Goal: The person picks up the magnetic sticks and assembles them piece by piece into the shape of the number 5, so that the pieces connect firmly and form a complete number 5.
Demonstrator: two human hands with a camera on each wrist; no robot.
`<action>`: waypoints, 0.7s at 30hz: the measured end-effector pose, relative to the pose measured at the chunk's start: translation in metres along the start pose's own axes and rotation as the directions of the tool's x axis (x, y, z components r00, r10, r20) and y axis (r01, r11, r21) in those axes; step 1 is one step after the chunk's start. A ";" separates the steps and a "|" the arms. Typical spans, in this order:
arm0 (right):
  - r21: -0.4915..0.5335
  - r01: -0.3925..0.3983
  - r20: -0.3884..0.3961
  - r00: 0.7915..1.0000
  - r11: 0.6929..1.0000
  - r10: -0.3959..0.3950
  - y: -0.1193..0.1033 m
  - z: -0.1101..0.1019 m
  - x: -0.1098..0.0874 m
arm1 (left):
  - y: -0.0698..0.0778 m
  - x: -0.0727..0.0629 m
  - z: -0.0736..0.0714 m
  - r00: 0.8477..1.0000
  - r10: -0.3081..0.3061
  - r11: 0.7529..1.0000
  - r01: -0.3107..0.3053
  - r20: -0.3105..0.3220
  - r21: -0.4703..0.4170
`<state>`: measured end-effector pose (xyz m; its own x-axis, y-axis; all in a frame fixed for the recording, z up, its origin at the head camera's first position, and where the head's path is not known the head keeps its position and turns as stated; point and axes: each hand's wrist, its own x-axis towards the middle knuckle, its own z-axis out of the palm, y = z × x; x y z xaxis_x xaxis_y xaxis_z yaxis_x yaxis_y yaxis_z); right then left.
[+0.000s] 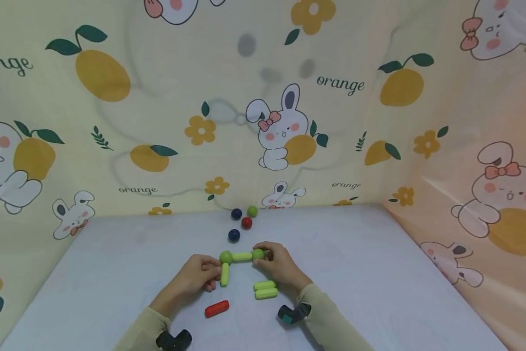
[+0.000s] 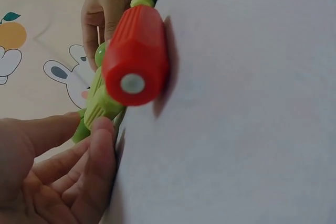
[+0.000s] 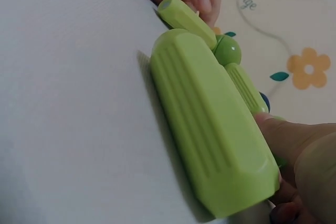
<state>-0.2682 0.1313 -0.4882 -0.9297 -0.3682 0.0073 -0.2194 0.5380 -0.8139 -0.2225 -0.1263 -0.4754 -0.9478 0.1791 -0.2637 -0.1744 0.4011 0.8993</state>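
Two light green rods and two green balls form an L on the table. My left hand [image 1: 195, 274] pinches the near rod [image 1: 224, 275] by its joint with the corner ball [image 1: 226, 257]; thumb and fingertips show there in the left wrist view. From that ball the second rod [image 1: 242, 257] runs right to the end ball [image 1: 257, 254]. My right hand [image 1: 281, 264] holds this end ball between thumb and fingers. In the right wrist view, a loose green rod [image 3: 210, 124] hides part of the right fingers.
Two loose green rods [image 1: 266, 293] lie side by side near the right wrist. A red rod [image 1: 216, 309] with a metal disc in its end lies nearer me. Behind the L are two dark blue balls [image 1: 234, 235], a red ball [image 1: 247, 223] and a green ball [image 1: 252, 211].
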 end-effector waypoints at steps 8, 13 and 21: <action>-0.003 -0.013 -0.018 1.000 1.000 0.013 0.001 0.000 0.001 | -0.002 0.003 -0.002 1.000 0.022 1.000 -0.022 0.009 0.005; -0.015 -0.012 -0.020 1.000 1.000 0.011 0.001 0.000 0.001 | -0.002 0.002 -0.003 0.999 0.034 0.999 -0.034 0.024 0.007; -0.016 -0.019 -0.006 1.000 1.000 0.019 0.001 -0.001 0.003 | 0.000 0.000 -0.008 0.999 0.033 0.999 -0.034 0.042 0.028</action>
<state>-0.2712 0.1311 -0.4885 -0.9355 -0.3533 -0.0043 -0.2067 0.5571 -0.8043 -0.2243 -0.1337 -0.4728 -0.9408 0.2300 -0.2488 -0.1348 0.4199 0.8975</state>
